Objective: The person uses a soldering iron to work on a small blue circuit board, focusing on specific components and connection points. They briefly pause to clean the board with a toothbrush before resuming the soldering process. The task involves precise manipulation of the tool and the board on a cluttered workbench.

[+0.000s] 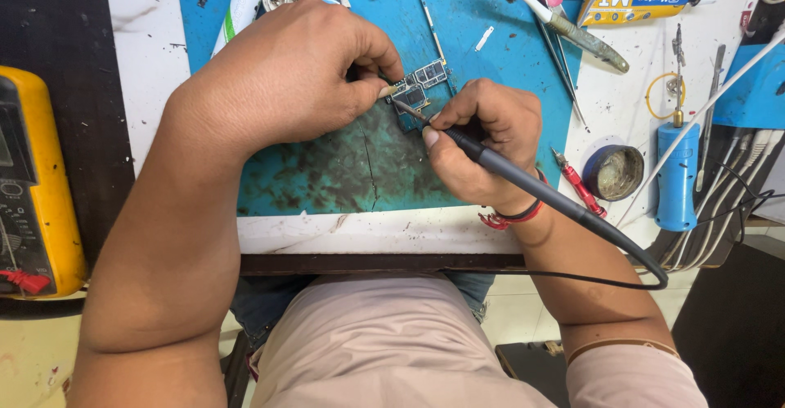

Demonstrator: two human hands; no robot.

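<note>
1. On the blue mat (327, 171) at mid table, the left hand (286, 73) pins a small circuit board (419, 87), thumb and forefinger closed on its left edge.
2. The right hand (482, 142) is closed pen-style around a black soldering iron (523, 181), whose tip touches the board's lower left part, just beside the left thumb.
3. Judged from this, the step goes best with the board held flat and the tip kept steady, clear of the thumb.
4. A yellow meter (37, 187) lies well apart at the left.

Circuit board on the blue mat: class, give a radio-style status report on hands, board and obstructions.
Left hand pinning circuit board to blue mat. Right hand holding soldering iron, tip on board. Tweezers lie apart, nothing obstructing.
</note>
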